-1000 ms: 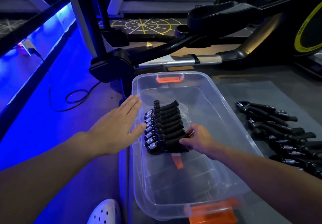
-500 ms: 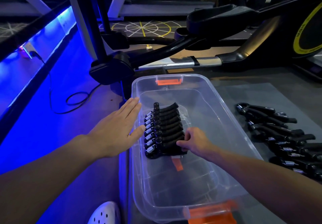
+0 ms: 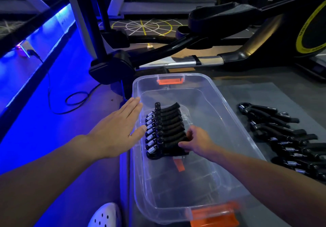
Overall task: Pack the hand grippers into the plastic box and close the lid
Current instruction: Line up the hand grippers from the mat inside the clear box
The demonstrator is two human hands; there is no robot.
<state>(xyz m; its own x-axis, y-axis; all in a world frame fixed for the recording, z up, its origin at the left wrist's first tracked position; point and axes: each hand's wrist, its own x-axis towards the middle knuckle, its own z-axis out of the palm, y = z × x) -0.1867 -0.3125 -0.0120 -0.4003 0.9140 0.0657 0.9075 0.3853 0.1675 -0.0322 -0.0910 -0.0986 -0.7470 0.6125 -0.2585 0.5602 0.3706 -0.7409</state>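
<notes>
The fingers [image 3: 131,107] of the left hand [image 3: 116,129] lie straight and close together, flat against the outside of the left wall of the clear rectangular plastic box [image 3: 202,80]. The thumb is spread out to the side and reaches the box's rim. The fingers [image 3: 189,136] of the right hand [image 3: 198,142] are curled over the handle ends of the nearest pieces in a row of black hand grippers with silver coil springs [image 3: 165,126], with the thumb beneath them.

This row stands packed side by side inside the box, against its left side and about midway along its length. The springs face the left wall and the foam-covered handles point to the right. The box is open on top and stands lengthwise away from the person. An orange latch [image 3: 170,81] sits on its far end and a second orange latch [image 3: 214,216] on its near end. A small orange tab [image 3: 178,165] shows through the clear bottom, just in front of the row.

To the right of the box, well apart from it, a loose group of black hand grippers [image 3: 282,138] lies on a flat grey mat [image 3: 255,92]. A black exercise machine with a yellow-ringed wheel [image 3: 229,15] stands beyond the box. A black cable [image 3: 75,101] loops across the blue-lit floor on the left, and a white perforated clog [image 3: 105,215] shows at the lower edge.
</notes>
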